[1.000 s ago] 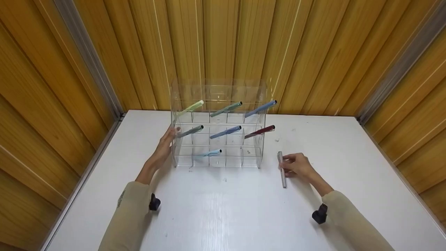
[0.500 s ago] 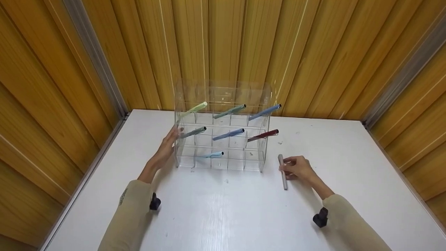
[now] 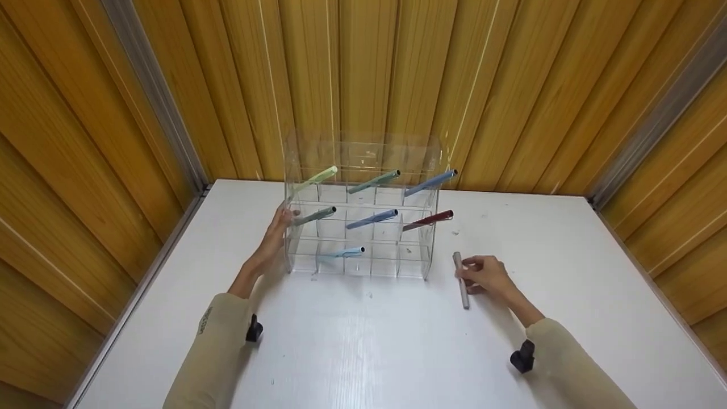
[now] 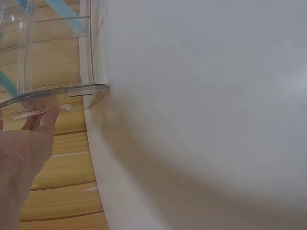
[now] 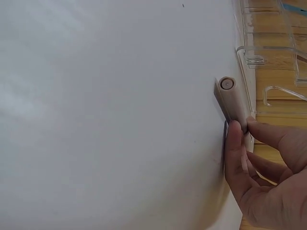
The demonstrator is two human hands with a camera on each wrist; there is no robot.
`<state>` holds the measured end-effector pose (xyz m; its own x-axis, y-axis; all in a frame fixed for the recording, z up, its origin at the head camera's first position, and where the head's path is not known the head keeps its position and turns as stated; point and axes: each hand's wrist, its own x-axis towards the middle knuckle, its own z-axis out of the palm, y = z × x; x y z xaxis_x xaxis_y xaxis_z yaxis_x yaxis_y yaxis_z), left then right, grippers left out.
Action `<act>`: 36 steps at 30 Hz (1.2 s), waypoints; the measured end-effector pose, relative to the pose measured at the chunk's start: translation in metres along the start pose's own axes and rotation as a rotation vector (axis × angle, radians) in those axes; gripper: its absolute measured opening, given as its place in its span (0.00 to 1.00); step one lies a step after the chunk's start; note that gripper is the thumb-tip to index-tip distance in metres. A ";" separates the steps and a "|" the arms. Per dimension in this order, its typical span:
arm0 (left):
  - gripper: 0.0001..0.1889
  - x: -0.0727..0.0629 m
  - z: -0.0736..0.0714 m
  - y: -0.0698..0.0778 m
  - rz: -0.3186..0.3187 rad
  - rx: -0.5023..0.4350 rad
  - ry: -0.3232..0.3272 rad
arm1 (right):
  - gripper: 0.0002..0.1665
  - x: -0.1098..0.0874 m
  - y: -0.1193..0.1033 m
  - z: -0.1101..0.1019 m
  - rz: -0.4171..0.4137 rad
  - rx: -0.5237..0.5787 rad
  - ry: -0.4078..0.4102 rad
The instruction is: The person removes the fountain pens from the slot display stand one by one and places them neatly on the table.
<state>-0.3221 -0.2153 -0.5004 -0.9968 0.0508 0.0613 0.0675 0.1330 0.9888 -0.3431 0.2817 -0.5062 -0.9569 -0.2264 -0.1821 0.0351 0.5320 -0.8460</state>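
Standing upright on the white tabletop (image 3: 341, 352), a clear acrylic pen organizer (image 3: 386, 267) carries 7 pens slanting rightward: a light-green pen (image 3: 316, 179), a green pen (image 3: 375, 182) and a blue pen (image 3: 431, 183) in the upper row; a gray-green pen (image 3: 315, 216), a second blue pen (image 3: 372, 219) and a dark-red pen (image 3: 427, 221) below; 1 light-blue pen (image 3: 347, 252) in the lowest. The organizer's right side stands between its compartments and the right hand (image 3: 489, 274), whose grip is narrow, pinching a gray pen (image 3: 462, 292) apart from the front right corner. Whether that pen touches the tabletop, I cannot tell. It looks slim and straight, with a dark ring around a paler center at 1 end. The left hand (image 3: 271, 237) has a loose grip, fingers resting against the organizer's left side. Yellow wood-grain panels (image 3: 363, 68) rise behind.
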 end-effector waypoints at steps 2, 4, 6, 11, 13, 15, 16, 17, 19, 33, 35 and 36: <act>0.33 0.001 -0.001 0.000 -0.002 0.000 -0.006 | 0.30 0.000 0.001 0.000 0.006 0.004 0.003; 0.33 0.000 -0.001 0.000 -0.004 0.003 -0.013 | 0.30 0.000 0.001 0.000 0.005 0.008 -0.001; 0.33 -0.002 -0.002 0.001 -0.009 0.008 -0.012 | 0.31 -0.001 0.001 -0.001 0.019 0.018 0.002; 0.34 -0.002 -0.005 0.005 -0.025 0.018 -0.001 | 0.29 -0.002 -0.002 -0.007 0.009 -0.008 0.033; 0.35 -0.001 -0.006 0.005 -0.037 0.011 -0.011 | 0.27 -0.007 -0.004 -0.008 -0.009 -0.027 0.049; 0.35 -0.001 -0.007 0.005 -0.050 -0.011 -0.023 | 0.25 -0.012 -0.009 -0.009 -0.037 -0.057 0.049; 0.35 0.000 -0.007 0.004 -0.056 -0.031 -0.028 | 0.24 -0.015 -0.012 -0.008 -0.060 -0.080 0.038; 0.35 0.000 -0.008 0.004 -0.062 -0.056 -0.030 | 0.23 -0.018 -0.016 -0.008 -0.086 -0.105 0.019; 0.35 0.000 -0.008 0.005 -0.072 -0.099 -0.027 | 0.22 -0.023 -0.026 -0.003 -0.125 -0.141 -0.033; 0.37 0.002 -0.010 0.005 -0.097 -0.041 -0.039 | 0.24 -0.036 -0.093 0.075 -0.406 0.024 -0.293; 0.37 0.001 -0.008 0.002 -0.095 -0.015 -0.040 | 0.25 -0.031 -0.097 0.084 -0.405 0.065 -0.267; 0.37 0.001 -0.007 0.001 -0.091 -0.006 -0.037 | 0.26 -0.029 -0.100 0.088 -0.404 0.091 -0.256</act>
<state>-0.3234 -0.2221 -0.4982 -0.9966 0.0751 -0.0342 -0.0239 0.1333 0.9908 -0.2937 0.1632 -0.4609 -0.7978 -0.5998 0.0618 -0.2884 0.2896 -0.9127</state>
